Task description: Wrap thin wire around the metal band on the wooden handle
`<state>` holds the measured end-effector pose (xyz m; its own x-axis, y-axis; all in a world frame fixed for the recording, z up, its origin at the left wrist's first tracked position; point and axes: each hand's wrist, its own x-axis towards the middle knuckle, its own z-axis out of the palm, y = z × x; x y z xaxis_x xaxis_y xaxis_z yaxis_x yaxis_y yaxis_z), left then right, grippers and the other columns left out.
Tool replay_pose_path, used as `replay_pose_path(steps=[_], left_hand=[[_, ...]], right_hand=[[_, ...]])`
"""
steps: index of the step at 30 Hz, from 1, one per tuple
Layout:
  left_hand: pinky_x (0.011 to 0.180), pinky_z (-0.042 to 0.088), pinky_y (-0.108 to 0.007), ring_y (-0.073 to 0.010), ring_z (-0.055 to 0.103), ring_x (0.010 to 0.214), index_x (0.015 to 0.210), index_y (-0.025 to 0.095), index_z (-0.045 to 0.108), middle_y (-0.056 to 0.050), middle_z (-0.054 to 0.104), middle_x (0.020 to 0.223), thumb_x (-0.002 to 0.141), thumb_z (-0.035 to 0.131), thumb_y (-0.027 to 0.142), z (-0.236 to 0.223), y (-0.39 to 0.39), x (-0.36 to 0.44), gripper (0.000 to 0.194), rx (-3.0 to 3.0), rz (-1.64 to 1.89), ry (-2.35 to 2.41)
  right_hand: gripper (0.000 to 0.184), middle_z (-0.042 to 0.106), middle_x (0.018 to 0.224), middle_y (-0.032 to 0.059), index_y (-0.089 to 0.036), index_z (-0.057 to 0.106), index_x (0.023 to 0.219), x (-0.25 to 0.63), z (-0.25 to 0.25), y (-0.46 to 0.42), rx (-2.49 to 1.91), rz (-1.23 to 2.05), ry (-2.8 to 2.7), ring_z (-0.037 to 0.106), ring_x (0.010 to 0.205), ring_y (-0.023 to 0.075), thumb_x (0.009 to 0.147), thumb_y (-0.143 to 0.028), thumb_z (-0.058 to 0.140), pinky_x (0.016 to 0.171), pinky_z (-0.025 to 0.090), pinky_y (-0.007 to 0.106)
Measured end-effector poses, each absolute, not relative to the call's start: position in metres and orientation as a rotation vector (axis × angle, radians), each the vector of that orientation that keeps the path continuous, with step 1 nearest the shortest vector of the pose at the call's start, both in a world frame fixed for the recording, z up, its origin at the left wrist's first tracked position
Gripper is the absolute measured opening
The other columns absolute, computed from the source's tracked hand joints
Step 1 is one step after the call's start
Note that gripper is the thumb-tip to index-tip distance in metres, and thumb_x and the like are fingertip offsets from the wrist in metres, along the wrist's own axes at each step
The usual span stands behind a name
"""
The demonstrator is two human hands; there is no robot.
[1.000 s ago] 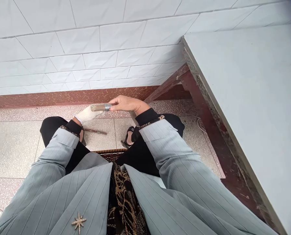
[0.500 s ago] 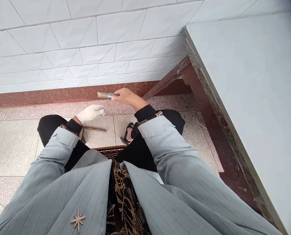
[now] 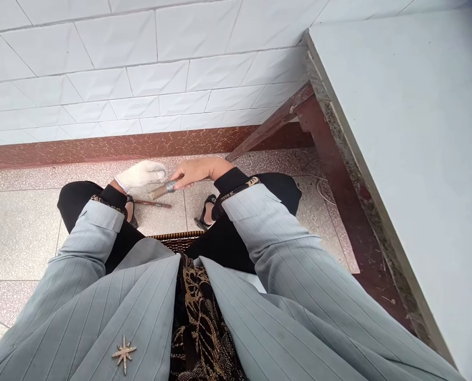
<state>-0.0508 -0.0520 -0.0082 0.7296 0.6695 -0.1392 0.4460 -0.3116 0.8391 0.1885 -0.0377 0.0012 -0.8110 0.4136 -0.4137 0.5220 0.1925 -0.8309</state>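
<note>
My right hand (image 3: 192, 172) is bare and wrapped round a short wooden handle (image 3: 159, 191) bound with wire near my fingers. The handle's blunt end points left and tilts down towards me; what lies beyond my grip is hidden. My left hand (image 3: 141, 175) wears a white knitted glove and is just left of my right hand. Its fingers are curled closed, and anything in them is too small to name. Below the hands, a thin brown stick (image 3: 152, 203) lies on the floor beside my left shoe.
A white tabletop (image 3: 410, 132) on a dark red frame (image 3: 331, 159) stands close on my right. Ahead rises a white tiled wall (image 3: 112, 42) with a red-brown skirting (image 3: 61, 151). A woven wicker edge (image 3: 176, 236) shows between my knees. A thin cable (image 3: 324, 191) lies under the table.
The handle was over my gloved left hand, then my right hand lifted it away to the upper right. Now it is lowered again, its end tilted down, and my left hand has risen slightly.
</note>
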Motion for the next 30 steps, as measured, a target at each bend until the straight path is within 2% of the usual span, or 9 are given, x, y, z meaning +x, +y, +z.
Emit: replay_pose_path(steps=[2,5,8,10,13,17,20,24,30], left_hand=[[0.063,0.036,-0.026,-0.0107,0.044,0.063,0.082,0.017,0.061,0.002,0.053,0.071,0.09,0.057,0.043,-0.011,-0.049,-0.053,0.027,1.846,0.394,0.9],[0.055,0.031,-0.025,-0.0095,0.037,0.055,0.089,0.017,0.061,0.004,0.045,0.063,0.094,0.055,0.049,-0.013,-0.052,-0.051,0.032,1.683,0.51,0.916],[0.053,0.028,-0.025,-0.0089,0.035,0.053,0.089,0.016,0.062,0.004,0.043,0.062,0.097,0.052,0.048,-0.01,-0.06,-0.046,0.034,1.656,0.425,0.848],[0.054,0.03,-0.024,-0.0086,0.037,0.055,0.088,0.016,0.061,0.002,0.046,0.064,0.097,0.051,0.045,-0.008,-0.064,-0.042,0.032,1.692,0.37,0.842],[0.062,0.036,-0.024,-0.0098,0.045,0.063,0.085,0.016,0.062,0.0,0.054,0.071,0.095,0.05,0.039,-0.005,-0.066,-0.04,0.028,1.844,0.342,0.892],[0.071,0.04,-0.026,-0.0125,0.051,0.072,0.079,0.016,0.062,0.0,0.06,0.076,0.091,0.049,0.036,-0.004,-0.069,-0.039,0.027,2.019,0.22,0.956],[0.067,0.038,-0.027,-0.0127,0.049,0.068,0.075,0.016,0.061,0.0,0.057,0.071,0.088,0.05,0.038,-0.002,-0.071,-0.039,0.028,2.004,0.173,0.973],[0.067,0.038,-0.027,-0.0125,0.049,0.066,0.074,0.016,0.062,0.001,0.056,0.068,0.085,0.05,0.033,-0.001,-0.069,-0.04,0.023,2.028,0.134,0.975],[0.067,0.038,-0.026,-0.0117,0.047,0.067,0.074,0.016,0.061,0.002,0.053,0.067,0.088,0.051,0.034,-0.01,-0.059,-0.048,0.025,2.1,0.255,0.958]], right_hand=[[0.025,0.067,0.069,-0.0009,-0.016,0.076,0.088,0.194,0.012,-0.038,0.916,-1.832,2.396,0.055,0.06,0.0099,0.082,-0.04,0.079,0.061,0.042,0.024],[0.038,0.065,0.072,0.0003,-0.018,0.069,0.089,0.199,0.026,-0.037,1.261,-2.134,2.559,0.054,0.062,0.0106,0.086,-0.055,0.075,0.06,0.043,0.024],[0.049,0.061,0.07,0.0007,-0.019,0.061,0.086,0.198,0.03,-0.036,1.655,-2.275,2.559,0.053,0.062,0.0112,0.09,-0.068,0.064,0.058,0.043,0.023],[0.049,0.06,0.069,0.001,-0.019,0.059,0.085,0.195,0.025,-0.032,1.886,-2.15,2.507,0.051,0.061,0.0109,0.092,-0.068,0.062,0.059,0.042,0.023],[0.04,0.063,0.074,0.0035,-0.016,0.065,0.089,0.193,0.009,-0.026,2.086,-1.733,2.497,0.052,0.062,0.0113,0.096,-0.055,0.063,0.06,0.041,0.024],[0.027,0.069,0.088,0.0075,-0.013,0.075,0.104,0.191,-0.01,-0.023,1.867,-1.062,2.591,0.057,0.074,0.0158,0.094,-0.037,0.067,0.066,0.038,0.028],[0.028,0.072,0.094,0.0093,-0.014,0.079,0.109,0.188,-0.014,-0.027,1.509,-0.85,2.58,0.059,0.08,0.0186,0.092,-0.033,0.068,0.068,0.036,0.03],[0.029,0.075,0.096,0.0087,-0.015,0.08,0.113,0.181,-0.01,-0.036,1.19,-0.902,2.492,0.06,0.081,0.0186,0.091,-0.03,0.068,0.069,0.036,0.029],[0.033,0.074,0.084,0.0017,-0.016,0.079,0.118,0.185,-0.006,-0.037,0.898,-1.379,2.398,0.058,0.071,0.0133,0.09,-0.029,0.07,0.069,0.04,0.026]])
